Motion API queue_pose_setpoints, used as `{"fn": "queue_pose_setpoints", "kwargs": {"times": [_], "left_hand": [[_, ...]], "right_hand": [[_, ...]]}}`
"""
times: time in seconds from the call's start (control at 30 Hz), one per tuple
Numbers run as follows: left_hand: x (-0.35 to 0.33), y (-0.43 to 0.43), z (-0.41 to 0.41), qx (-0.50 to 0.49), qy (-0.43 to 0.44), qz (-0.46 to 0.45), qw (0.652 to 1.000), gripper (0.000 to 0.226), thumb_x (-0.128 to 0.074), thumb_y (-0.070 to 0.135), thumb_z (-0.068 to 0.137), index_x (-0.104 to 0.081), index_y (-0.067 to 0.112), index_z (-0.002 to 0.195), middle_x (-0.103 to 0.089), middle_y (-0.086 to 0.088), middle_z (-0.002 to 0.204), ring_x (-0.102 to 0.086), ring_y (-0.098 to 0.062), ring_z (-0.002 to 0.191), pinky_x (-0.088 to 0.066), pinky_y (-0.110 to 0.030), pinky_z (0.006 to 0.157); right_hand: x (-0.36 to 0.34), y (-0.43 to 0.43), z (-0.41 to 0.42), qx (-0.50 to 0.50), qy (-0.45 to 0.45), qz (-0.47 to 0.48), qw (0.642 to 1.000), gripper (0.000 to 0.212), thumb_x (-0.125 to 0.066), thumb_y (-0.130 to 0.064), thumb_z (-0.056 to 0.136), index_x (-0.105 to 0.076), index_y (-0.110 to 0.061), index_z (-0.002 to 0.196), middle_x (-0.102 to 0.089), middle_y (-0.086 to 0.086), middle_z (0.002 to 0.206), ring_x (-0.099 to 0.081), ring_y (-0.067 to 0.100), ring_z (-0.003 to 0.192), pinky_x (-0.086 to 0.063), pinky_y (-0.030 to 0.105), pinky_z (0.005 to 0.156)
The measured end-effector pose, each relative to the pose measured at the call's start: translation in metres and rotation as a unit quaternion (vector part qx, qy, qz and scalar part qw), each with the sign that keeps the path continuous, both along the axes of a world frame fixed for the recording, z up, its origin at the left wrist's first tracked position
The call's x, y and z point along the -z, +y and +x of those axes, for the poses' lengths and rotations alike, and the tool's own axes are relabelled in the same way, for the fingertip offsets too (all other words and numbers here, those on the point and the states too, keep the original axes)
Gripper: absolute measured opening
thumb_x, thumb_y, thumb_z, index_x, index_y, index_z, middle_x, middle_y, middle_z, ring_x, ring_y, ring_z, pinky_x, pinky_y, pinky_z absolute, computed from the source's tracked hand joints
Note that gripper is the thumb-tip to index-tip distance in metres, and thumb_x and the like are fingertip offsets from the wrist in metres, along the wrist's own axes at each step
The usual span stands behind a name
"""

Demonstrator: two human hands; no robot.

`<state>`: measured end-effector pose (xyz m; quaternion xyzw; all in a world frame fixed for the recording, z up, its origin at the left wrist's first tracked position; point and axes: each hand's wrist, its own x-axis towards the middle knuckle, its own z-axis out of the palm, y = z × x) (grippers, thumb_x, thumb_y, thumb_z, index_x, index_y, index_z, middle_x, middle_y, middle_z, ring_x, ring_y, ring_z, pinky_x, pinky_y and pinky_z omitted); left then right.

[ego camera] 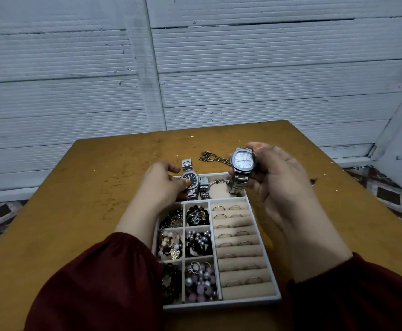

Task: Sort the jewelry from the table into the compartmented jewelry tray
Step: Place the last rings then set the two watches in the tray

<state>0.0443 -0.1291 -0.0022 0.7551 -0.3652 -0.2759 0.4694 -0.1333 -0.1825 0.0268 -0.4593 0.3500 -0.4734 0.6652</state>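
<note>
Now, the right hand (274,177) has the pale-dial watch (243,161) up off the counter (99,187), thumb and fingers curled round the case, with the steel strap hanging below the palm into the long far section of the jewelry tray (255,302). It looks held face-up like that so the strap can be fed in first. Across from it, the left hand (164,182) pinches the dark-dial watch (191,180) at the case. That watch lies in the same long section, its strap poking out past the fingertips and over the far rim, and my read is the hand is nudging it aside to make room. Between the two hands sits a small square-faced watch (204,185).

Just beyond the right hand's thumb, a chain (214,158) lies loose on the counter, not yet sorted.

Under the wrists, the ring rolls (238,235) sit nearer the right arm and the bead compartments (198,244) nearer the left.

As for lettering, there is a faint mark on the pale dial, too small to read, and no brand is legible anywhere.
</note>
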Motion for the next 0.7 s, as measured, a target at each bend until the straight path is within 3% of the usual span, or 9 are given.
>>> {"fn": "queue_pose_setpoints", "kwargs": {"times": [0.07,0.27,0.33,0.4,0.53,0.7], "left_hand": [[0.001,0.0,0.001,0.006,-0.018,0.008,1.0,0.028,-0.066,0.007,0.086,-0.056,0.013,0.112,-0.067,-0.011,0.087,-0.068,-0.025,0.075,-0.058,-0.044,0.073],[-0.004,0.005,0.002,0.013,0.014,-0.005,1.0,0.012,-0.063,0.005,0.088,-0.059,0.002,0.099,-0.063,-0.015,0.086,-0.061,-0.016,0.06,-0.054,-0.028,0.051],[-0.008,0.007,0.004,0.013,0.014,-0.033,0.999,0.012,-0.063,0.006,0.088,-0.061,0.0,0.098,-0.067,-0.02,0.093,-0.062,-0.015,0.062,-0.056,-0.026,0.057],[-0.015,0.009,0.005,0.009,0.011,-0.071,0.997,0.01,-0.064,0.009,0.087,-0.063,0.003,0.095,-0.069,-0.019,0.096,-0.064,-0.018,0.07,-0.058,-0.034,0.071],[-0.023,0.009,0.003,-0.004,-0.025,-0.142,0.99,0.007,-0.067,0.016,0.085,-0.063,0.021,0.084,-0.064,0.002,0.112,-0.061,-0.019,0.104,-0.049,-0.04,0.093],[-0.019,0.006,-0.001,0.009,-0.042,-0.187,0.981,0.01,-0.063,0.013,0.088,-0.063,0.022,0.089,-0.07,0.001,0.093,-0.064,-0.012,0.087,-0.05,-0.029,0.081]], "right_hand": [[0.0,0.0,0.0,-0.001,0.0,0.0,1.0,0.012,-0.048,-0.012,0.096,-0.06,-0.01,0.095,-0.065,0.028,0.108,-0.067,0.03,0.073,-0.047,0.048,0.084],[-0.002,0.001,-0.001,-0.004,-0.009,0.0,1.0,0.013,-0.046,-0.01,0.097,-0.059,-0.008,0.096,-0.065,0.029,0.109,-0.067,0.027,0.068,-0.05,0.047,0.082],[-0.003,0.001,-0.001,-0.004,-0.016,0.004,1.0,0.013,-0.046,-0.009,0.097,-0.059,-0.009,0.095,-0.063,0.03,0.111,-0.066,0.028,0.071,-0.053,0.042,0.076],[-0.004,0.001,-0.002,-0.005,-0.02,0.006,1.0,0.013,-0.046,-0.009,0.097,-0.059,-0.009,0.094,-0.064,0.03,0.11,-0.065,0.028,0.071,-0.055,0.038,0.071],[-0.004,0.002,0.0,-0.003,-0.014,0.004,1.0,0.013,-0.046,-0.009,0.096,-0.059,-0.009,0.094,-0.064,0.03,0.11,-0.066,0.027,0.068,-0.052,0.039,0.072],[-0.005,0.002,-0.002,-0.001,-0.019,0.007,1.0,0.013,-0.047,-0.01,0.096,-0.059,-0.009,0.094,-0.064,0.03,0.109,-0.066,0.029,0.071,-0.054,0.043,0.076]]}}
